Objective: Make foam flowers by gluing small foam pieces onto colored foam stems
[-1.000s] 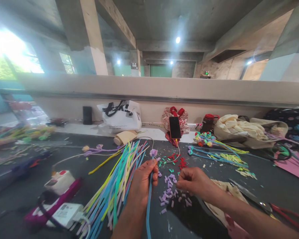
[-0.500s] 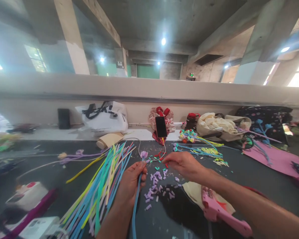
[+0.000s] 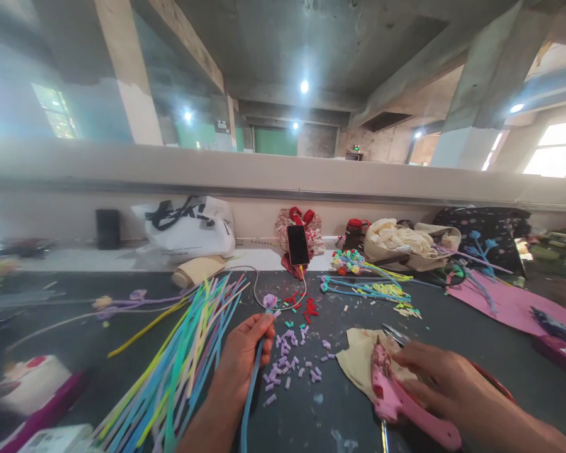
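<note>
My left hand [image 3: 248, 346] is closed, with thumb and fingers pinching a blue pipe-cleaner stem [image 3: 249, 402]. A small purple flower head [image 3: 270, 301] shows just above the fingertips. My right hand [image 3: 436, 380] is slightly blurred, its fingers stretched out and parted beside a pink hot glue gun [image 3: 391, 393]. Whether they touch the gun I cannot tell. Beneath the gun's nozzle lies a cream-coloured scrap [image 3: 351, 355]. A metal tool [image 3: 395, 333], partly hidden, sticks out near the right fingertips. Small purple pieces [image 3: 287, 360] are scattered between the hands.
A bundle of coloured pipe cleaners [image 3: 183, 365] lies left of my left hand. Red bits [image 3: 310, 309] and a cable lie beyond it. Against the back wall are a phone [image 3: 298, 245], a white bag [image 3: 188, 229] and a cloth bag [image 3: 405, 242]. Pink sheet [image 3: 509, 301] at right.
My right hand has moved from near the flower, back and to the right, to the glue gun. The left hand keeps its pinch on the stem. The view has shifted slightly.
</note>
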### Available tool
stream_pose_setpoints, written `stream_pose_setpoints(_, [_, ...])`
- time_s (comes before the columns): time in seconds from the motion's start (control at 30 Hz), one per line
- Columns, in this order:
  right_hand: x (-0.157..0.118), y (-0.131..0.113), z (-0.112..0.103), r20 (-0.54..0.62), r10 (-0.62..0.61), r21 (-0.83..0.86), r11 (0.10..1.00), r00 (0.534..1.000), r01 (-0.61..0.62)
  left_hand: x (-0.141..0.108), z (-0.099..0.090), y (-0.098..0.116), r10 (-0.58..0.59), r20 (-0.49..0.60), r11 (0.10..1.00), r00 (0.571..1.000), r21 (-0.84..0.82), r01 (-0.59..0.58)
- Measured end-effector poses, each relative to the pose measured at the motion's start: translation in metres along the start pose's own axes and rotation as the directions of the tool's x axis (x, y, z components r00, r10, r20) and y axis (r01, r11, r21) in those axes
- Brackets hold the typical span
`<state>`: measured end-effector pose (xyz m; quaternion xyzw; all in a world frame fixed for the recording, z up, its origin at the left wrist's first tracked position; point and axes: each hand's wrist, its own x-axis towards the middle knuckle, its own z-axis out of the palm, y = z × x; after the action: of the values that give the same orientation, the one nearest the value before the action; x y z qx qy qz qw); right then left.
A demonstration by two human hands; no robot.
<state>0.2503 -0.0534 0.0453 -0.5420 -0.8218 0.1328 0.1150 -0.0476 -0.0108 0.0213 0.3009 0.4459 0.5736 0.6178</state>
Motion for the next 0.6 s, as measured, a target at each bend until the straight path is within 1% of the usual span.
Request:
stream_pose_setpoints(0.03, [-0.008, 0.007, 0.006, -0.043, 0.021, -0.047, 0.999, 0.999, -0.023, 0.0, 0.001, -0.001, 0.004, -0.005, 1.0, 1.0, 0.0, -0.004])
stream_pose_setpoints(0.13, [-0.022, 0.021, 0.023, -0.067, 0.02, -0.082, 0.996, 0.998, -0.026, 0.001, 0.002, -0.004, 0.005, -0.024, 1.0, 1.0, 0.007, -0.004])
stream_pose_setpoints(0.23, [-0.023, 0.026, 0.033, -0.039, -0.004, -0.113, 0.994, 0.999, 0.0, 0.001, 0.003, -0.005, 0.004, -0.024, 0.999, 1.0, 0.033, -0.003])
stream_pose_setpoints(0.33, [-0.019, 0.024, 0.035, -0.017, -0.008, -0.14, 0.99, 1.0, 0.005, 0.0, 0.002, -0.005, 0.008, -0.01, 0.998, 1.0, 0.055, -0.007])
stream_pose_setpoints(0.47, [-0.017, 0.022, 0.03, 0.004, 0.002, -0.061, 0.998, 1.0, -0.001, 0.001, 0.002, -0.005, 0.006, -0.01, 0.997, 1.0, 0.071, -0.005])
stream_pose_setpoints(0.5, [-0.017, 0.024, 0.028, -0.009, 0.02, -0.027, 0.999, 1.0, -0.02, 0.001, 0.001, -0.006, 0.006, -0.018, 0.997, 1.0, 0.073, -0.004])
stream_pose_setpoints(0.6, [-0.01, 0.036, 0.023, -0.106, 0.075, 0.103, 0.993, 0.992, -0.064, 0.002, 0.002, -0.008, 0.02, -0.044, 0.997, 0.999, 0.073, -0.016])
